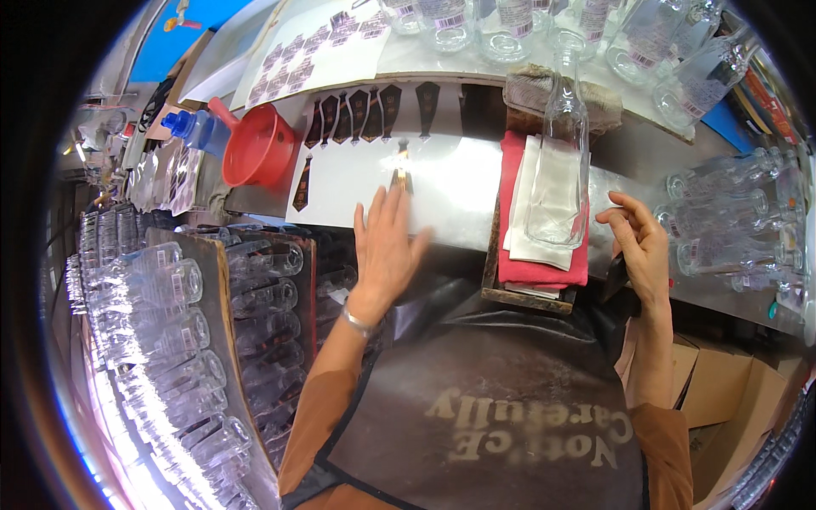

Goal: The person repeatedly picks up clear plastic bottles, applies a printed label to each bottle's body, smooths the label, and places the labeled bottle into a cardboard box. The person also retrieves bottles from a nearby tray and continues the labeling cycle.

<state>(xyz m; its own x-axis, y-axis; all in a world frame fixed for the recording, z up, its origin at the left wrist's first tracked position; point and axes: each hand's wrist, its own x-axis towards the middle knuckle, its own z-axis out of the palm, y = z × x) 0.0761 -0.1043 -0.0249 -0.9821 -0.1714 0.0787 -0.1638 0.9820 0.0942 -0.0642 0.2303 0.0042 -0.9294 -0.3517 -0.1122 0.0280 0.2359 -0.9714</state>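
L hand [389,238] splayed at dark label [403,163], R hand [639,248] half-curled, grip unclear, apron [501,361] w/ pale lettering [497,414]

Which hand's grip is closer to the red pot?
Left. The left grip is to the lower right of the red pot; the right grip is farther right, beyond the glass bottle.

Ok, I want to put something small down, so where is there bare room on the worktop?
One bare patch of worktop lies between the left hand and the red cloth. A smaller one sits between that hand and the lone dark label to its left. The back shelf is crowded with bottles, as is the far right.
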